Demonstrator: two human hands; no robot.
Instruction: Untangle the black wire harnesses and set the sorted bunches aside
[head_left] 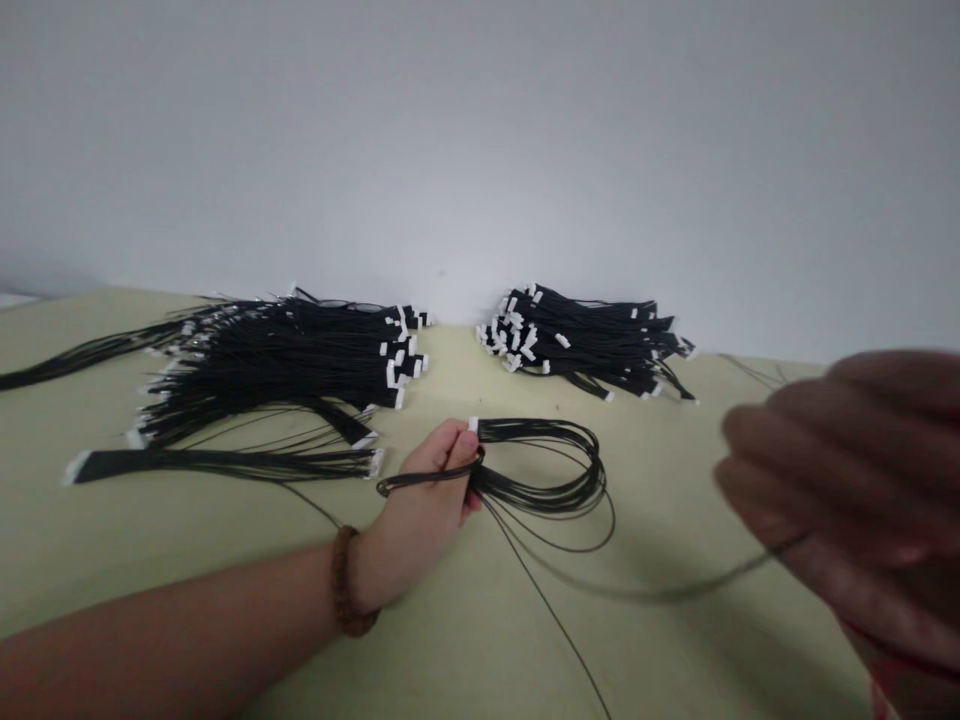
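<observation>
Black wire loop (540, 480): light, floppy, hold at bundle; your L hand (431, 490) is closed round it, R hand (847, 480) too blurred to tell grip.

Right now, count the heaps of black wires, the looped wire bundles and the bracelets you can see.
Heaps of black wires with white plastic connectors: 2
Looped black wire bundle in the left hand: 1
Brown wooden bead bracelet: 1
Total: 4

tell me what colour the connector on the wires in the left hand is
The connector is white; the head view shows it best.
</observation>
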